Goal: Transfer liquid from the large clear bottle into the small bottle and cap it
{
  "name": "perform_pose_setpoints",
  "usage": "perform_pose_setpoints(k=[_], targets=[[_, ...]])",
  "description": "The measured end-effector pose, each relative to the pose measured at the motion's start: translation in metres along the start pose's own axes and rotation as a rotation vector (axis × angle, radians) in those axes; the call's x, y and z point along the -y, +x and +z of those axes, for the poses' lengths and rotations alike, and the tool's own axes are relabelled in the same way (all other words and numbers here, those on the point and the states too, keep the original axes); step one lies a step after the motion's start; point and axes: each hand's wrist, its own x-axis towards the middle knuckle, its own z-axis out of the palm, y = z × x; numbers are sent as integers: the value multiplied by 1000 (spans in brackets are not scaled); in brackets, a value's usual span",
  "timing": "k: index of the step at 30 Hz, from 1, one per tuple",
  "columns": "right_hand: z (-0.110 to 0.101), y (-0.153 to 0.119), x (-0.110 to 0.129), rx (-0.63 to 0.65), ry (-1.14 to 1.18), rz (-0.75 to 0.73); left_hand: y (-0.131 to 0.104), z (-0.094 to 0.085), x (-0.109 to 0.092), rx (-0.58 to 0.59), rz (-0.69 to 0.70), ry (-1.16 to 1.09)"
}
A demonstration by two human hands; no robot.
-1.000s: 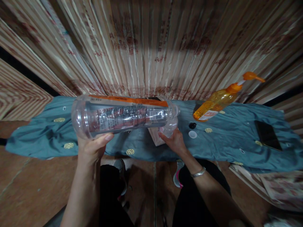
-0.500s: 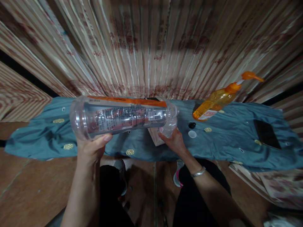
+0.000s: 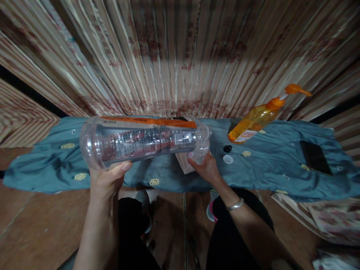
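A large clear plastic bottle [image 3: 146, 140] with an orange-edged printed label lies almost level in the air, its mouth to the right. My left hand [image 3: 108, 178] grips it from below near its base. In my right hand [image 3: 206, 167] is a small clear bottle [image 3: 201, 148], held just under the large bottle's neck; whether the two mouths touch I cannot tell. Behind and below them is a pale box [image 3: 184, 165], partly hidden. To the right of my right hand, a black cap [image 3: 227, 149] and a white cap [image 3: 228, 159] lie on the cloth.
A teal patterned cloth [image 3: 168, 182] covers the narrow surface. An orange pump bottle [image 3: 254, 122] stands at the right rear, and a dark flat tablet-like object [image 3: 315, 157] lies at the far right. Striped curtains [image 3: 180, 56] hang close behind.
The large bottle's base end has shifted slightly left and down. My right hand and the small bottle have hardly moved.
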Motion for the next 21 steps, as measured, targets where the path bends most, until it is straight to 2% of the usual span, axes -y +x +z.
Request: perform_pose_setpoints(k=[11, 21], targets=[[-1, -1, 5, 2, 24, 28, 1, -13, 10, 12, 55, 66], [-2, -2, 9, 18, 38, 47, 1, -7, 2, 15, 32, 60]])
